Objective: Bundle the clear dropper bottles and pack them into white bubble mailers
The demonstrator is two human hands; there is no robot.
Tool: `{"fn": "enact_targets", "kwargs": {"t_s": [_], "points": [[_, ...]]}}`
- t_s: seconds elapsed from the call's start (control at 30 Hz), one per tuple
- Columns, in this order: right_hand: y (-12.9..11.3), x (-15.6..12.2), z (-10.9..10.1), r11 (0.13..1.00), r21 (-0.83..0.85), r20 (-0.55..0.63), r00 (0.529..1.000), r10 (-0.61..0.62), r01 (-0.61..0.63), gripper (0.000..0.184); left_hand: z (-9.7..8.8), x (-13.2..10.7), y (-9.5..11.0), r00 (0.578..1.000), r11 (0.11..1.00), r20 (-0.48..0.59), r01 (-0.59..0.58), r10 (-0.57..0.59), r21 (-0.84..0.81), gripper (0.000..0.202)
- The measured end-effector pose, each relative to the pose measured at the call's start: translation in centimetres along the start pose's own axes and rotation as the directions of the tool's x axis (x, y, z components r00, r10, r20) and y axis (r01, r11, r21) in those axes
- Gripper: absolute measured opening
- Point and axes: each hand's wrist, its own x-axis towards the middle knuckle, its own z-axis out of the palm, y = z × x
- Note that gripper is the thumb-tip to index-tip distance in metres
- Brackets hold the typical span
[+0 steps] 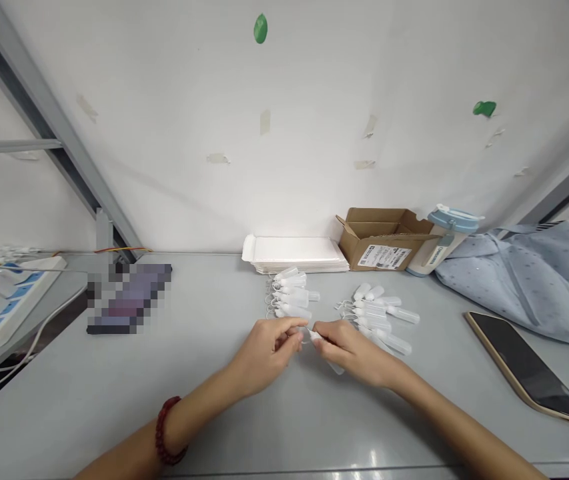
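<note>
Over the middle of the grey table (204,413), my right hand (351,350) is closed on a small translucent white plastic tube (335,367), whose lower end sticks out beneath my fingers. My left hand (269,350), with a red bead bracelet (164,433) at the wrist, pinches at a thin white cord (307,337) by the tube's tip. Just beyond my left hand lies a group of similar tubes (291,298) with thin loops at their left ends. Beside my right hand is another group of tubes (377,313). The fingers partly hide the held tube.
A stack of white padded envelopes (297,252), an open cardboard box (384,243) and a blue-lidded cup (439,243) stand along the wall. A blue cloth bag (519,280) and a phone (529,367) lie right; a power strip (9,307) and a blurred dark object (131,300) lie left.
</note>
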Motion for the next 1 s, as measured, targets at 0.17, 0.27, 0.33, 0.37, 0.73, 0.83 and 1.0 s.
{"fn": "enact_targets", "kwargs": {"t_s": [0.17,0.27,0.33,0.37,0.73,0.83,1.0], "points": [[0.0,0.1,0.3,0.988,-0.153,-0.057,0.998,-0.003,-0.005,0.02,-0.2,0.2,0.0,0.995,0.995,-0.038,0.088,-0.09,-0.054,0.027],[-0.1,0.0,0.4,0.98,-0.198,-0.093,0.996,-0.006,-0.013,0.015,-0.2,0.1,0.0,0.997,0.999,-0.058,0.05,-0.051,-0.014,0.021],[-0.1,-0.2,0.4,0.978,-0.208,-0.121,0.993,-0.002,-0.023,0.015,-0.4,0.1,0.1,0.997,0.999,-0.068,0.034,-0.035,-0.012,0.02],[-0.1,-0.2,0.3,0.977,-0.211,-0.138,0.99,-0.005,-0.025,0.016,-0.5,0.1,0.1,0.997,0.999,-0.071,0.04,-0.042,-0.022,0.02],[2.4,0.8,0.0,0.973,-0.23,-0.341,0.936,-0.091,0.011,0.019,-2.6,2.0,-2.1,0.939,0.942,-0.223,0.199,-0.262,-0.269,0.026],[2.9,1.2,0.0,0.974,-0.224,-0.353,0.931,-0.095,0.014,0.018,-2.6,2.3,-2.8,0.934,0.888,-0.179,0.217,-0.309,-0.405,0.028],[3.1,1.5,0.0,0.978,-0.209,-0.371,0.925,-0.077,-0.002,0.018,-2.8,2.8,-3.5,0.927,0.719,-0.108,0.201,-0.359,-0.665,0.023]]}}
